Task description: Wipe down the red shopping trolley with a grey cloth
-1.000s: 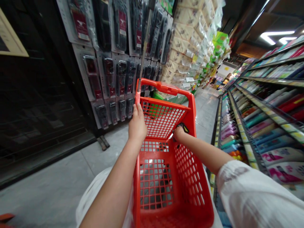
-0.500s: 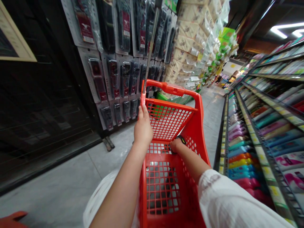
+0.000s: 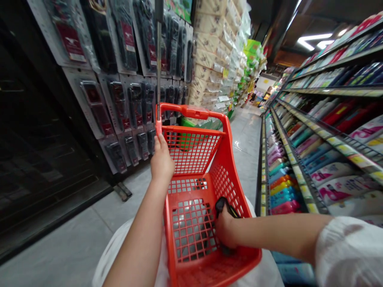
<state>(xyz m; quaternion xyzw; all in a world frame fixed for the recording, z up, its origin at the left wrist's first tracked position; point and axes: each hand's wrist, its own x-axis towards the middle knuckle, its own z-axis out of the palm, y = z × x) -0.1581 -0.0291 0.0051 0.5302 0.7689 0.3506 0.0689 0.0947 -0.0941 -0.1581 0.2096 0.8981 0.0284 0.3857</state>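
Note:
A red plastic shopping basket [image 3: 197,199] with grid walls stands in front of me, tilted in view. My left hand [image 3: 162,161] is closed on its left rim, near the foot of a metal pull rod [image 3: 158,71]. Down inside the basket, my right hand [image 3: 226,227] is closed on a black object with a yellow stripe [image 3: 231,209], by the right wall. The fingers hide much of that object, and its kind cannot be made out. A folding red handle [image 3: 194,113] spans the far end.
Packaged dark goods [image 3: 134,103] hang on the rack at left, beside a black cabinet [image 3: 44,159]. Beyond them are stacked cream packs [image 3: 206,59]. Shelves of colourful bottles [image 3: 326,155] line the right. Between them runs a grey tiled aisle [image 3: 247,139].
My right hand has come nearer to me from the basket's far end, with the black object. The view has turned right, so the basket appears further left. My left hand keeps its hold.

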